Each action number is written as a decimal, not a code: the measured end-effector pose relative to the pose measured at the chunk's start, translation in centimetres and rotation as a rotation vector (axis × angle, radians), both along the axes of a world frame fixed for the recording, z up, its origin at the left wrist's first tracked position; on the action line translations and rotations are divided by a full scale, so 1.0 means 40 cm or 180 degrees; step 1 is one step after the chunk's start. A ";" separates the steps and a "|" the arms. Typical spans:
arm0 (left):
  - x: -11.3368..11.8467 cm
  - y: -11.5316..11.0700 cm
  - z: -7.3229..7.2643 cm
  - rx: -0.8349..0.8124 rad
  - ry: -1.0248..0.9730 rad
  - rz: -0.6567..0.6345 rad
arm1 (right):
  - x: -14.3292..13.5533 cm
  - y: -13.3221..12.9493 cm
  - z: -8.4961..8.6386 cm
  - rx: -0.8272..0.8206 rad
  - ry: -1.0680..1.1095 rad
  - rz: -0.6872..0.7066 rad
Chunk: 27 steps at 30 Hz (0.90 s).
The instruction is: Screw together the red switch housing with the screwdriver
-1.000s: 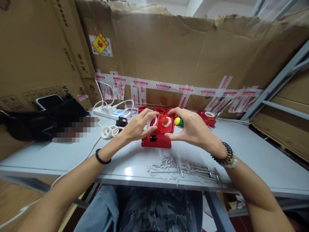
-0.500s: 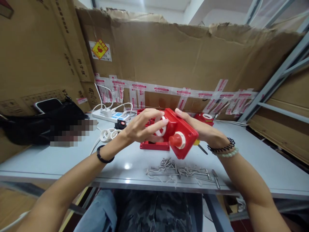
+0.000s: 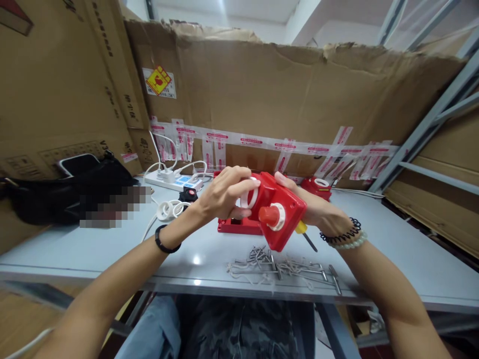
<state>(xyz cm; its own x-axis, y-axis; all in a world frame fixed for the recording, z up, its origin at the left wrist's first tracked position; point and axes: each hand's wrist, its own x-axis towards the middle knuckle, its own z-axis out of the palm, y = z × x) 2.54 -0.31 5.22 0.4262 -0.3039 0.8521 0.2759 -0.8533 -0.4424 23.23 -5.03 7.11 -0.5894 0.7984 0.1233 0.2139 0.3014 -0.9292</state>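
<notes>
My right hand (image 3: 316, 205) grips a red plastic housing (image 3: 291, 212) from its far right side, tilted above the table. A red domed cap (image 3: 268, 216) with a toothed white collar (image 3: 279, 217) sticks out of its near face. My left hand (image 3: 221, 193) has its fingers closed around a white ring (image 3: 252, 194) at the housing's left end. Whether the ring is threaded on cannot be seen. A yellow-handled screwdriver (image 3: 301, 227) pokes out below my right hand; its grip is hidden. Behind and below lies another red casing (image 3: 239, 227), partly covered.
Metal hooks and bolts (image 3: 262, 259) with string lie near the front edge. White rings (image 3: 168, 210) and a black part (image 3: 187, 194) sit at left, before a power strip (image 3: 174, 180). Another red unit (image 3: 316, 187) stands back right. A black bag (image 3: 67, 189) lies far left.
The housing has tipped slightly and come down a little, with both hands still on it. The screwdriver shows more and sits lower. The view has shifted slightly.
</notes>
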 end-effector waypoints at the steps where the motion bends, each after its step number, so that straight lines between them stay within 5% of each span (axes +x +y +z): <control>1: -0.001 0.001 -0.004 -0.0157 0.0030 -0.0056 | -0.002 -0.001 0.001 -0.0080 0.0033 -0.0013; 4: 0.003 0.003 -0.023 -0.0761 0.0032 -0.0231 | -0.010 -0.008 0.011 -0.0026 -0.0109 -0.0209; 8: 0.023 -0.002 -0.053 -0.2343 -0.0396 -0.0378 | -0.031 -0.019 0.020 0.1837 -0.0532 -0.0919; 12: 0.043 -0.001 -0.061 -0.3966 -0.0862 -0.0853 | -0.047 -0.019 0.007 0.3676 -0.1398 -0.1151; 17: 0.031 0.006 -0.056 -0.5591 -0.0397 -0.1338 | -0.044 -0.011 -0.003 0.4340 -0.2133 -0.0969; 19: 0.017 0.003 -0.058 -0.5550 -0.0387 -0.1210 | -0.040 -0.004 -0.002 0.4199 -0.1916 -0.0998; 23: -0.008 -0.015 -0.062 -0.4156 -0.0738 -0.0879 | -0.030 0.015 0.004 0.3523 -0.1268 -0.1119; 27: -0.017 -0.030 -0.059 -0.3431 -0.0157 -0.1036 | -0.017 0.027 0.008 0.2996 -0.0852 -0.0964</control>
